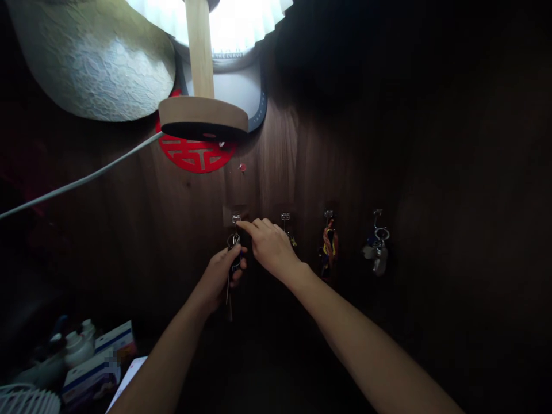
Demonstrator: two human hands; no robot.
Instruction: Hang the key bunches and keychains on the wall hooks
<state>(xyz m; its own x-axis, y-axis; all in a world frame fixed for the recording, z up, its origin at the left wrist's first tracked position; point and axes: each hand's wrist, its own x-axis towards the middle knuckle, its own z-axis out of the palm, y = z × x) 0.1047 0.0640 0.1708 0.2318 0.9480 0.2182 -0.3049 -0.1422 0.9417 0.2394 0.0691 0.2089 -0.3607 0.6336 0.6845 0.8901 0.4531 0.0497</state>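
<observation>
My left hand (222, 276) is closed around a bunch of keys (234, 240) with a metal ring, its thumb pressed across the front. Long thin key parts dangle below the fingers. Just above, the ring meets a small wall hook (236, 218), though I cannot tell if it hangs on it. My right hand (272, 244) reaches in from the right, index finger stretched out with its tip at this hook. Its other fingers are bent and partly hidden, and nothing shows in it. Behind its knuckles, a second hook (285, 217) carries a partly covered item.
Farther right on the dark wooden panel, one hook holds a colourful strap (330, 241) and another holds keys (379, 253). Overhead are a lit lamp (202, 112) with a white cable (86, 178), caps (107, 75) and a red cutout (198, 158). Boxes (92, 374) and bottles (77, 348) stand lower left.
</observation>
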